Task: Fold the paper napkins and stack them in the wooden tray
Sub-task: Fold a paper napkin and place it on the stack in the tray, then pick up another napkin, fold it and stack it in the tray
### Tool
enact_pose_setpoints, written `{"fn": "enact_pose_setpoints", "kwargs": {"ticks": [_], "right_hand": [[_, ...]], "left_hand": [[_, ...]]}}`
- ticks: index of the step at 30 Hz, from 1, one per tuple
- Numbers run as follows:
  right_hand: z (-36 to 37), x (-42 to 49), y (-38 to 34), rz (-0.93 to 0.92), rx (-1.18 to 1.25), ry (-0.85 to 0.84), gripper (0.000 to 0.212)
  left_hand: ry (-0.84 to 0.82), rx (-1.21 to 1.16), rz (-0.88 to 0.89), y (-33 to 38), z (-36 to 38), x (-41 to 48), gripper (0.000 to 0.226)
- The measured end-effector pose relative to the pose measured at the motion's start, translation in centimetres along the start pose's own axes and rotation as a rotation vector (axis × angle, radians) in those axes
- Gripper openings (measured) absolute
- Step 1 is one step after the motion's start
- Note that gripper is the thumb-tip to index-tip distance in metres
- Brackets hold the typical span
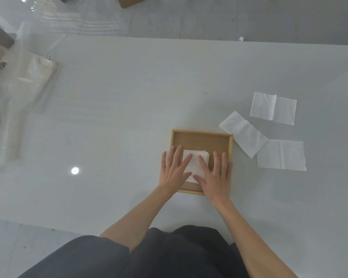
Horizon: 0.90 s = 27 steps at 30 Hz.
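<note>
Both hands flat, fingers spread, gripping nothing, pressing folded stack (196,164) in wooden tray (201,135); right hand (215,177) nearer unfolded napkins (243,133) lying rightward, left hand (174,170) farther.

napkins (195,165) white, plain | tray (201,133) light wood | table (129,97) pale grey

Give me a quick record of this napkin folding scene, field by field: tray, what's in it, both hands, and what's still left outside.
tray: wooden tray, on the white table
tray contents: stack of folded napkins, layered edges showing at its right side
left hand: flat, fingers spread, on the stack's left part
right hand: flat, fingers spread, on the stack's right part
outside the tray: three unfolded napkins, to its right; far, middle, near
overlap: middle napkin's corner lies over the near one
</note>
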State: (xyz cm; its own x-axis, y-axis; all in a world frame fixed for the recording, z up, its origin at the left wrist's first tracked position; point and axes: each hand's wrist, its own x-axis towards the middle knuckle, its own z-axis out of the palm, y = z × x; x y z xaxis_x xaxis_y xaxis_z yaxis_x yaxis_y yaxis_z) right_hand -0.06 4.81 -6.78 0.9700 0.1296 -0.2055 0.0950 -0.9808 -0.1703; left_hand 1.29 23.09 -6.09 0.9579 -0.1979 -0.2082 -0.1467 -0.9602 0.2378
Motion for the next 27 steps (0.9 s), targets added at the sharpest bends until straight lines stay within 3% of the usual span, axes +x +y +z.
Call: {"fn": "enact_pose_setpoints", "kwargs": {"ticks": [5,8,12,15,17,22,27], "right_hand": [[0.3,-0.1,1.1,0.023,-0.024,-0.07,0.083],[-0.1,0.1,1.2,0.011,0.001,-0.1,0.083],[-1.7,0.7,2.2,0.104,0.34,0.038,0.056],[-4.7,1.8,4.6,0.406,0.783,0.239,0.024],[-6.5,3.1,6.9,0.618,0.933,0.313,0.017],[-9.3,7.8,12.8,0.851,0.872,0.334,0.021],[-8.9,11.8,16.0,0.77,0.622,0.294,0.015]], "left_hand": [[-0.214,-0.015,-0.081,-1.0,0.1,-0.4,0.075],[-0.254,-0.04,-0.081,-0.8,-0.2,-0.4,0.077],[0.025,-0.08,-0.014,1.0,-0.6,0.5,0.064],[0.22,-0.088,0.003,4.2,-1.6,3.2,0.04],[0.232,-0.154,-0.047,7.0,-2.9,6.0,0.03],[0.136,-0.311,-0.166,12.5,-5.4,14.4,0.024],[-0.057,-0.129,-0.248,14.0,-4.6,20.5,0.032]]}}
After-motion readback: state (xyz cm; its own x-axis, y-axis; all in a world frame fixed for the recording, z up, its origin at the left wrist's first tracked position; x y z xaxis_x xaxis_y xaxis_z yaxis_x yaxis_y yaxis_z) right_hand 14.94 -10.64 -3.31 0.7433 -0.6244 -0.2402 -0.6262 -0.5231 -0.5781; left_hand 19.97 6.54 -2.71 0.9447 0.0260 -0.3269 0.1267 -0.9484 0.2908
